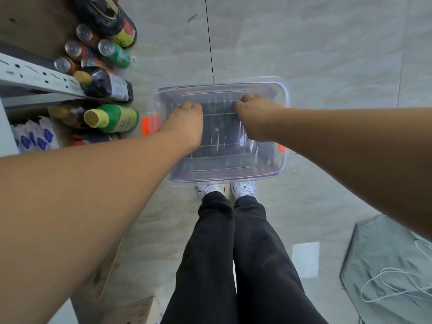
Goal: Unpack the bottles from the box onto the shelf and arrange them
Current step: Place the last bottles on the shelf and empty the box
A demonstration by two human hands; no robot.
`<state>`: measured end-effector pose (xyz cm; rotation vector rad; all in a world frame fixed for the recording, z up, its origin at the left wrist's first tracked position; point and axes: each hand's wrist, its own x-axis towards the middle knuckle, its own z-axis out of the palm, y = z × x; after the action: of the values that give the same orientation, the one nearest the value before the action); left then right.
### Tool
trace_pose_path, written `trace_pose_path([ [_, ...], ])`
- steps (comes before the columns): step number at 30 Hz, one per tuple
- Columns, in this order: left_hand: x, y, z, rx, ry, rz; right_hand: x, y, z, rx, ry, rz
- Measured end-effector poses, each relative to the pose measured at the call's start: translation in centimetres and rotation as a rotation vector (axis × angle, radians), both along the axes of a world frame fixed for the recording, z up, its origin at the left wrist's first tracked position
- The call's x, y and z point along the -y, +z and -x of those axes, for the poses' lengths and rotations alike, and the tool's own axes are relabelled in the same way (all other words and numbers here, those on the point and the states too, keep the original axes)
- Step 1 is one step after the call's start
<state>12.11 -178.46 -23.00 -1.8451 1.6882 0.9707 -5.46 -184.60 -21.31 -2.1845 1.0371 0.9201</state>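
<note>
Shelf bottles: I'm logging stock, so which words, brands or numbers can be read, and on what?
No text is legible.
Green bottle: label print too blurred.
Dark bottle: white label too blurred.
Cans: nothing readable.

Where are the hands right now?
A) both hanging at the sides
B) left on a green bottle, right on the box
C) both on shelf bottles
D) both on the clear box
D: the left hand and the right hand both lie on top of the clear box, which stands on the floor; neither touches the bottles at the left.
</note>
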Motion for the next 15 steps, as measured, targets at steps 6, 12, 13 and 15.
trace_pose_path([
  [6,-1.2,-1.8,0.2,-0.142,0.234,0.06,-0.9,-1.4,0.0,0.081,-0.227,-0.014],
  [12,-2.6,-2.3,1.9,-0.246,0.37,0.145,-2.7,-2.6,-0.1,0.151,-0.574,0.003],
  [13,-2.9,-2.3,2.3,-0.253,0.366,0.149,-3.0,-2.8,0.0,0.172,-0.601,0.004],
  [15,-3.3,-2.4,3.2,-0.273,0.368,0.144,-3.6,-3.0,0.1,0.223,-0.634,0.004],
])
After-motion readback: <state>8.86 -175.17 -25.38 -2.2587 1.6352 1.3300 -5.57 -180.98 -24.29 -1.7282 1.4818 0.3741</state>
